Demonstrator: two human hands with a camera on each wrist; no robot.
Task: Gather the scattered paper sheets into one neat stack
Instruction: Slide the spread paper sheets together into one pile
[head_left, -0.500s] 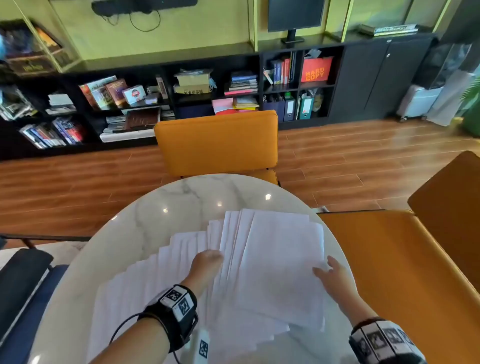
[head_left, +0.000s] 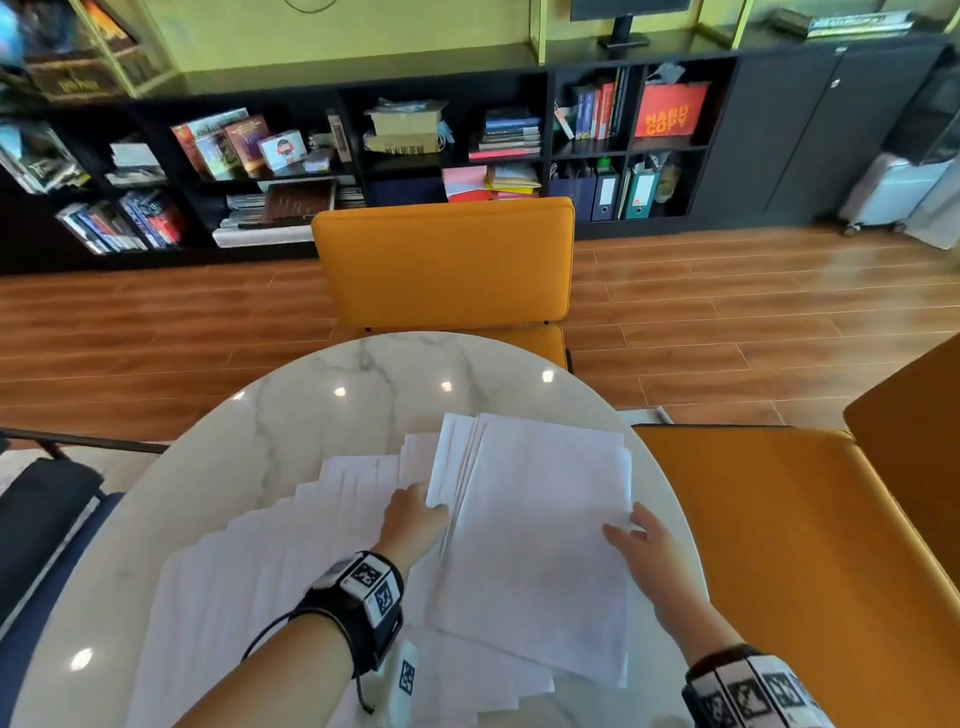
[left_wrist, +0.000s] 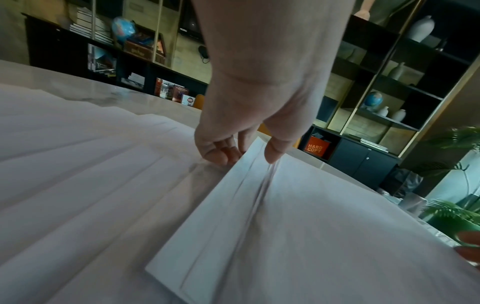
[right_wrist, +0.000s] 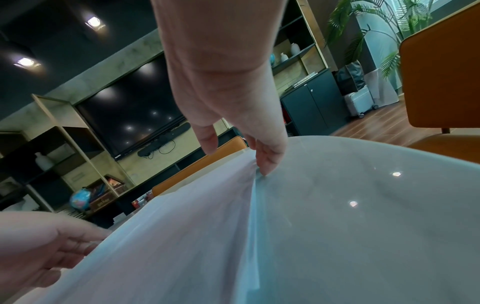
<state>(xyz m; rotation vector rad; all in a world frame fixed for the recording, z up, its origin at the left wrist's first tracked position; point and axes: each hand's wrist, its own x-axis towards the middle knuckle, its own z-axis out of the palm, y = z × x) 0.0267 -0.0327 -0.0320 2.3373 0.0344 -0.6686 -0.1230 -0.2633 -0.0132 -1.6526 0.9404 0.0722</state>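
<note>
While the left hand pinches the left edge of the gathered sheets, thumb on top and fingers curled beneath, the right hand holds their right edge with fingers bent downward, thumb apart. The gathered sheets lie on the right part of the marble table, overlapping a fan of loose sheets spread to the left. Behind an orange chair, black shelf compartments hold books, boxes and binders.

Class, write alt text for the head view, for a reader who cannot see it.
Two hands gather white paper sheets on a round marble table: the left hand grips the left edge of a partly squared pile, the right hand holds its right edge. More sheets fan out to the left; orange chairs stand around.
</note>
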